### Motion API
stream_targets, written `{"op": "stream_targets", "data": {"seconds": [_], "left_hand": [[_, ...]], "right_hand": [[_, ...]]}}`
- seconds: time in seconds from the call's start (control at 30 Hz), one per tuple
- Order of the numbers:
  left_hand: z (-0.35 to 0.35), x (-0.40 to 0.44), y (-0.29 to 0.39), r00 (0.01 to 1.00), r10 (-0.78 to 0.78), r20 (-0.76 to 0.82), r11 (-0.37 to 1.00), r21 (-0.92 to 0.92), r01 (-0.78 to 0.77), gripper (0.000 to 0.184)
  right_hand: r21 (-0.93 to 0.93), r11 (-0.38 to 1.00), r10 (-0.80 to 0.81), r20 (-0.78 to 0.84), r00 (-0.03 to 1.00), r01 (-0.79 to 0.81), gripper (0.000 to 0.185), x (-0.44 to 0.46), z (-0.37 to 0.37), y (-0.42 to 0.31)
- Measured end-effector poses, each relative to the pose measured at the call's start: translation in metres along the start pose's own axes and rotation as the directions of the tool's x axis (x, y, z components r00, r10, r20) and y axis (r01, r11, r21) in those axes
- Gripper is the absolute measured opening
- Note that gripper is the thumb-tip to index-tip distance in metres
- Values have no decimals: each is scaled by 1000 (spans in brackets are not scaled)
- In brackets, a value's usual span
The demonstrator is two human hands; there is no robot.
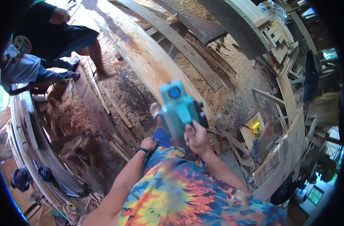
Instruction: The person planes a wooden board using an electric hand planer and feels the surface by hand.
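Observation:
My right hand point(196, 139) is wrapped around the rear handle of a teal electric hand planer point(179, 107). The planer is over the near end of a long, pale wooden plank point(153, 62) with brown stains along its middle; whether its sole touches the wood is hidden. Lower and to the left, my left hand point(148, 144), with a dark band at the wrist, is closed beside my blue shorts. Its fingers are curled in, and what they hold, if anything, does not show.
Wood shavings point(130, 94) cover the ground. A grey beam point(179, 45) runs along the plank's right side. Two people are at the upper left, one with a bare foot point(107, 74) near the plank. A yellow tape measure point(256, 128) lies on a board at right.

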State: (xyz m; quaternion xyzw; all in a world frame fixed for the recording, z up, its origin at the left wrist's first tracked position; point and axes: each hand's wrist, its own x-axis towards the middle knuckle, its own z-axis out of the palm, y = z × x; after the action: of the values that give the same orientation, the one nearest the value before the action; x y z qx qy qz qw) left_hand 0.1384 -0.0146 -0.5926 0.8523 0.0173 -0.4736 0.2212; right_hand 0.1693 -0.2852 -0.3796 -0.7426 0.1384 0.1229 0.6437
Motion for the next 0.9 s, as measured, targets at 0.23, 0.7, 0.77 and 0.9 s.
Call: {"op": "stream_targets", "data": {"seconds": [0.23, 0.7, 0.77, 0.9], "left_hand": [[3, 34, -55, 996, -44, -73, 990, -140, 33, 42], [20, 20, -64, 993, 40, -109, 996, -70, -48, 44], [12, 1, -27, 997, 38, -59, 999, 21, -37, 39], [22, 5, -13, 997, 73, -24, 995, 66, -71, 49]], "right_hand": [[-146, 970, -208, -91, 974, 194, 74, 170, 59, -71], [-96, 960, -269, -66, 961, 262, 57, 79, 21, -21], [-96, 982, -164, -12, 986, 162, 57, 18, -5, -4], [-83, 995, 62, 40, 997, -58, 58, -80, -43, 41]]}}
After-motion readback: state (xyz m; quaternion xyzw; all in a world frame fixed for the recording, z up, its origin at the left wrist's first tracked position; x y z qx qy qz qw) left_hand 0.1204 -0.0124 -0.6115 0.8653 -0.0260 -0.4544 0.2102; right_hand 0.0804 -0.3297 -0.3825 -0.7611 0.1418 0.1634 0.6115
